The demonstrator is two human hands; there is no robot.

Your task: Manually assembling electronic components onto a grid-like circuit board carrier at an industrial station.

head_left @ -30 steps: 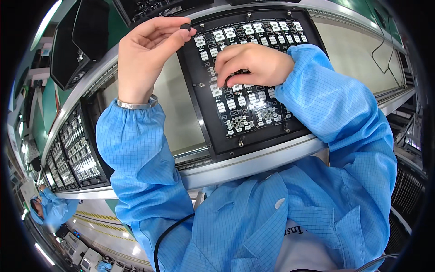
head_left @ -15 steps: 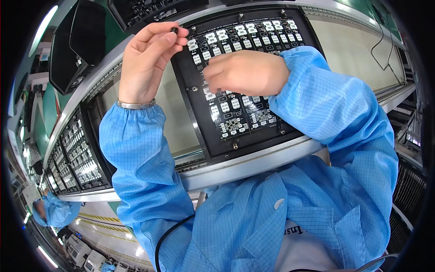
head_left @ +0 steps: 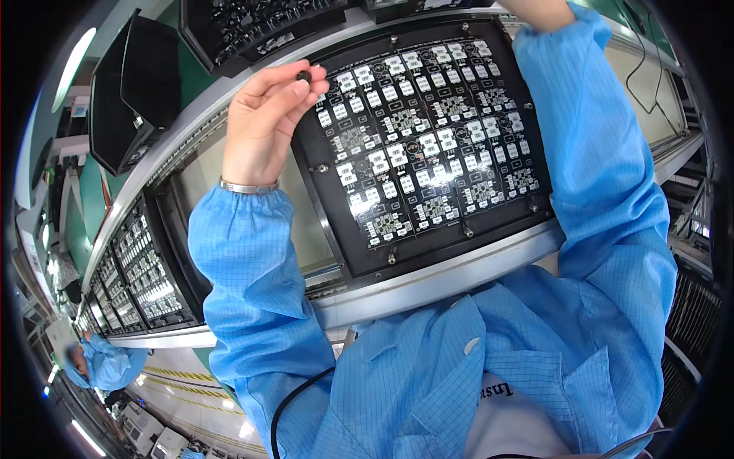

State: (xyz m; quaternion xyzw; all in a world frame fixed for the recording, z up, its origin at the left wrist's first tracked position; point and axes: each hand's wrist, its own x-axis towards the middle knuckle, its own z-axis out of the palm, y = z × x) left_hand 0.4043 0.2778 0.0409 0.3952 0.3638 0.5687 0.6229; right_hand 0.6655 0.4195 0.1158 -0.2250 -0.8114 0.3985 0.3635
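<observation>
Raised over the far left corner of the black carrier frame (head_left: 428, 258), my left hand (head_left: 264, 126) pinches a small black cylindrical part (head_left: 304, 77) between thumb and fingers. In the carrier lies a panel of circuit boards (head_left: 428, 158), black with many white components and several round ring marks. My right arm stretches past the carrier's right side. At the top edge of the view, only the back and wrist of my right hand (head_left: 539, 11) show. Its fingers are cut off, so what it touches or holds is hidden.
A black bin of small black parts (head_left: 264, 27) stands beyond the carrier, beside another dark container (head_left: 401, 6). A tall black bin (head_left: 138, 92) is at far left. Metal rails (head_left: 436, 281) border the line. More loaded carriers (head_left: 145, 264) and a person in blue (head_left: 111, 361) are leftward.
My right hand has left the boards and reached far forward to the top edge. My left hand still pinches the black part, and the view has shifted slightly.
</observation>
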